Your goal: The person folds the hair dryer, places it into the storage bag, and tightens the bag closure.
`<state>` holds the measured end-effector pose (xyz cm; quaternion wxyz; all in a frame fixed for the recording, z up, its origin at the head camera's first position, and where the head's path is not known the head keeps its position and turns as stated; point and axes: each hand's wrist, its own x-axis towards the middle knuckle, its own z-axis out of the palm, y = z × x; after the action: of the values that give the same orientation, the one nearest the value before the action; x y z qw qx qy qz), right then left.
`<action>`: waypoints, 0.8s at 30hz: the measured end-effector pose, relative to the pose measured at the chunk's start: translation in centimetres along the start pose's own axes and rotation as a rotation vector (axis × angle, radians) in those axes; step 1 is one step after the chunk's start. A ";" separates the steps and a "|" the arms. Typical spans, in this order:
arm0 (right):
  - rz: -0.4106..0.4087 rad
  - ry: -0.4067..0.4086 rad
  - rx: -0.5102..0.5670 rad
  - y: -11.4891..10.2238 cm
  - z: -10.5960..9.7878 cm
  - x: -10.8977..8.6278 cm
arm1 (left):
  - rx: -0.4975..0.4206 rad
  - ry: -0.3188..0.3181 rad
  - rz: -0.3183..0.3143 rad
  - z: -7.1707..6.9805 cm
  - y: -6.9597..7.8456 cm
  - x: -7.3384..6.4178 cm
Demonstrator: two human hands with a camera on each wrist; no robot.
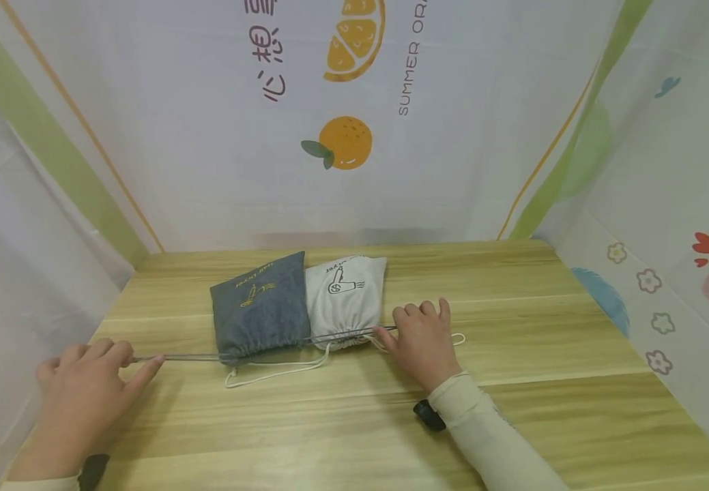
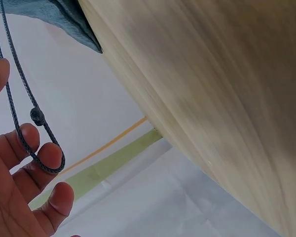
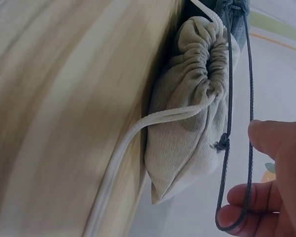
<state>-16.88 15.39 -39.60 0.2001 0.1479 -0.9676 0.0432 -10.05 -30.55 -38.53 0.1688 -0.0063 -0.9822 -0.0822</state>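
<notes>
A dark grey-blue drawstring bag [image 1: 261, 307] with a yellow hair-dryer print lies on the table, its gathered mouth toward me. Against its right side is a white drawstring bag [image 1: 344, 293] with a black hair-dryer print, also gathered at the mouth. My left hand [image 1: 87, 389] holds one knotted loop of the dark bag's drawstring [image 2: 20, 74], hooked round its fingers with the thumb at the cord. Out to the right, my right hand [image 1: 422, 344] has the opposite loop hooked on curled fingers, that dark cord [image 3: 230, 98] stretched across the front of the white bag.
The white bag's pale drawstring [image 1: 277, 373] trails loose on the wood-grain table [image 1: 305, 436], with ends to both sides. White printed curtains [image 1: 219, 170] enclose the back and sides. Black wrist straps [image 1: 429, 414] show at both cuffs.
</notes>
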 end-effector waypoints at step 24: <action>0.005 0.008 0.009 1.6 -0.1 -0.3 | -0.004 -0.037 -0.030 -0.1 -1.5 0.0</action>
<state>-17.07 17.02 -39.69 0.2030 0.1460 -0.9670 0.0487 -10.10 -32.06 -38.64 0.1491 0.0066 -0.9850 -0.0864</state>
